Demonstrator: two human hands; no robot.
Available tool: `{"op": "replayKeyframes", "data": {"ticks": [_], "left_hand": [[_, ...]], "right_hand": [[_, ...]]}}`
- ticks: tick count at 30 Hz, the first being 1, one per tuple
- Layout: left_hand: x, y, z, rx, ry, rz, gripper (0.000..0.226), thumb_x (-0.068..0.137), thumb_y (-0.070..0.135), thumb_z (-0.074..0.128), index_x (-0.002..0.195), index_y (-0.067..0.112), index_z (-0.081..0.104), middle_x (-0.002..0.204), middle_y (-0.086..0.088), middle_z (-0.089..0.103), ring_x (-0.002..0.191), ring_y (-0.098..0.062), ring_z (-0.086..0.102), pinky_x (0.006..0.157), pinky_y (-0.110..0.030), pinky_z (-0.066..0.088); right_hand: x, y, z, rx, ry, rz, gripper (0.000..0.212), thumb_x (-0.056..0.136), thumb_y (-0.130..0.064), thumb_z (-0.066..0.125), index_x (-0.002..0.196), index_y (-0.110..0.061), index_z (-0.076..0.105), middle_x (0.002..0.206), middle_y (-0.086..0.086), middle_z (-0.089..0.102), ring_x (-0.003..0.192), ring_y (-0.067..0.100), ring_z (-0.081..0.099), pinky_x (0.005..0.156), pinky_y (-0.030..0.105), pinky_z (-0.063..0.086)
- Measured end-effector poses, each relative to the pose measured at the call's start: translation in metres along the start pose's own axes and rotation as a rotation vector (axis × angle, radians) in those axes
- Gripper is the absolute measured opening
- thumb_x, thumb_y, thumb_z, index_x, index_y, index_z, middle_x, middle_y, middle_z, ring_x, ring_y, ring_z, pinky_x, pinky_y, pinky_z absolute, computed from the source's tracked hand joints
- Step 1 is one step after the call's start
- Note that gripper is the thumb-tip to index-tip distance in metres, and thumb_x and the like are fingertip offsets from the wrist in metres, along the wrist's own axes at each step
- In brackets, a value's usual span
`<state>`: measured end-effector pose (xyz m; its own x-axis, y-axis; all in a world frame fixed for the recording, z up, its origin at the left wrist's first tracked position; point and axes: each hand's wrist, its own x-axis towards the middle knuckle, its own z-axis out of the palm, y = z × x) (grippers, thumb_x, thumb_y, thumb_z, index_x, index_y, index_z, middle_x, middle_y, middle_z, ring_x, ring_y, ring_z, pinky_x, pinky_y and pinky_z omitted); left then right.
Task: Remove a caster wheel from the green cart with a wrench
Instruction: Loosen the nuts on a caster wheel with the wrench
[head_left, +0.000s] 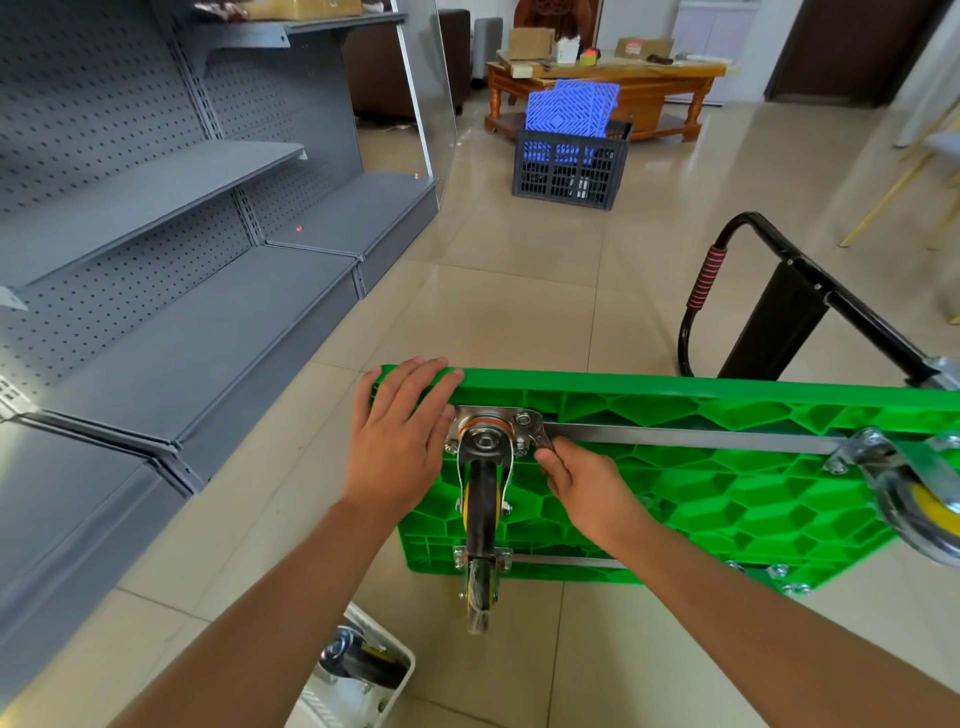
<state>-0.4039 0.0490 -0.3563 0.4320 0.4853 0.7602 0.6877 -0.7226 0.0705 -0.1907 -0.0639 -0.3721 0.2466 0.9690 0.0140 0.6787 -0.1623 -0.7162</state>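
**Wrench on caster bolt, cart held on edge**

Cart (727, 488) stands on its long edge on the tiled floor (519, 291), ribbed underside facing the camera. Black handle (769, 312) folded out behind it, at right.

Left hand (402, 441): flat, fingers spread, pressed over the cart's top left corner; fingertips touch the edge of the caster's mounting plate.

Right hand (582, 480): fingers closed around the wrench (540, 434), pinching its shaft near the head. Wrench head sits on the upper right bolt of the plate.

Caster (483, 499): mounted at the cart's upper left corner, plate against the underside, wheel hanging down. A second caster (480, 587) sits directly below it at the lower edge. A third caster (909, 499) is at the right, partly cut off.

Lower left: white bin (400, 675) on the floor, a loose wheel inside.

Grey shelves (182, 260) along the left. Dark crate (571, 166) with blue panels farther back, in front of a wooden table (639, 73).
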Motion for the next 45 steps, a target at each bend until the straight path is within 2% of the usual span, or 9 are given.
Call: {"op": "replayKeyframes", "data": {"ticks": [5, 13, 18, 22, 24, 27, 32, 40, 45], "left_hand": [[0.0, -0.002, 0.003, 0.0, 0.022, 0.003, 0.036, 0.106, 0.027, 0.045, 0.138, 0.02, 0.061, 0.142, 0.002, 0.059, 0.135, -0.023, 0.051, 0.118, -0.051, 0.03], [-0.001, -0.004, 0.007, -0.003, 0.048, 0.018, 0.035, 0.105, 0.024, 0.049, 0.136, 0.018, 0.063, 0.141, 0.001, 0.06, 0.134, -0.023, 0.052, 0.116, -0.053, 0.032], [-0.002, -0.002, 0.009, -0.005, 0.079, 0.01, 0.033, 0.106, 0.024, 0.048, 0.134, 0.018, 0.065, 0.139, 0.001, 0.061, 0.132, -0.024, 0.053, 0.114, -0.053, 0.034], [-0.002, 0.0, 0.009, -0.014, 0.087, 0.0, 0.034, 0.107, 0.026, 0.045, 0.133, 0.017, 0.066, 0.138, 0.0, 0.062, 0.131, -0.025, 0.054, 0.114, -0.054, 0.034], [-0.002, 0.001, 0.008, -0.009, 0.085, -0.005, 0.034, 0.106, 0.025, 0.047, 0.133, 0.017, 0.066, 0.138, -0.001, 0.062, 0.131, -0.025, 0.054, 0.114, -0.054, 0.034], [-0.002, 0.003, 0.008, -0.017, 0.079, -0.008, 0.033, 0.105, 0.024, 0.049, 0.133, 0.017, 0.066, 0.138, -0.001, 0.062, 0.132, -0.025, 0.053, 0.114, -0.055, 0.033], [-0.003, 0.003, 0.008, -0.021, 0.087, -0.013, 0.033, 0.105, 0.025, 0.05, 0.133, 0.017, 0.065, 0.138, -0.002, 0.062, 0.132, -0.025, 0.053, 0.114, -0.056, 0.033], [-0.002, 0.002, 0.009, -0.025, 0.079, -0.019, 0.035, 0.106, 0.027, 0.046, 0.134, 0.018, 0.065, 0.139, 0.0, 0.061, 0.133, -0.025, 0.053, 0.114, -0.056, 0.033], [-0.002, 0.004, 0.013, -0.034, 0.12, -0.029, 0.034, 0.106, 0.025, 0.047, 0.131, 0.017, 0.067, 0.137, 0.0, 0.063, 0.131, -0.025, 0.055, 0.114, -0.056, 0.033]], "right_hand": [[0.0, -0.001, -0.009, -0.064, -0.044, 0.003, 0.031, 0.107, -0.028, 0.044, 0.089, -0.005, 0.053, 0.064, -0.014, 0.048, 0.043, 0.003, 0.046, 0.045, 0.014, 0.034], [0.001, -0.006, -0.026, -0.171, -0.076, -0.063, 0.029, 0.105, -0.037, 0.044, 0.084, -0.017, 0.047, 0.062, 0.0, 0.049, 0.047, 0.015, 0.042, 0.045, 0.022, 0.032], [0.005, -0.019, -0.062, -0.57, -0.044, -0.148, 0.035, 0.105, -0.051, 0.035, 0.086, -0.023, 0.046, 0.064, -0.005, 0.047, 0.058, 0.021, 0.05, 0.054, 0.03, 0.036], [0.0, -0.022, -0.062, -0.654, -0.023, -0.176, 0.037, 0.105, -0.051, 0.032, 0.091, -0.022, 0.049, 0.063, -0.006, 0.044, 0.06, 0.022, 0.048, 0.054, 0.031, 0.033], [-0.002, -0.016, -0.055, -0.579, -0.002, -0.204, 0.037, 0.104, -0.052, 0.034, 0.089, -0.021, 0.05, 0.063, -0.005, 0.046, 0.058, 0.022, 0.048, 0.053, 0.032, 0.034], [-0.008, -0.005, -0.041, -0.214, -0.036, -0.142, 0.036, 0.102, -0.047, 0.041, 0.081, -0.02, 0.05, 0.062, -0.003, 0.054, 0.052, 0.014, 0.05, 0.051, 0.031, 0.04], [-0.008, -0.007, -0.013, 0.19, -0.099, 0.023, 0.028, 0.107, -0.03, 0.045, 0.085, -0.016, 0.057, 0.073, 0.006, 0.068, 0.064, 0.021, 0.066, 0.072, 0.045, 0.057], [-0.003, -0.005, 0.005, 0.329, -0.072, 0.045, 0.024, 0.107, -0.023, 0.043, 0.091, -0.012, 0.058, 0.079, 0.012, 0.069, 0.077, 0.027, 0.068, 0.078, 0.039, 0.056], [-0.003, -0.005, 0.016, 0.381, -0.065, 0.094, 0.029, 0.108, -0.024, 0.041, 0.096, -0.005, 0.06, 0.079, 0.013, 0.07, 0.078, 0.027, 0.068, 0.071, 0.036, 0.054]]}}
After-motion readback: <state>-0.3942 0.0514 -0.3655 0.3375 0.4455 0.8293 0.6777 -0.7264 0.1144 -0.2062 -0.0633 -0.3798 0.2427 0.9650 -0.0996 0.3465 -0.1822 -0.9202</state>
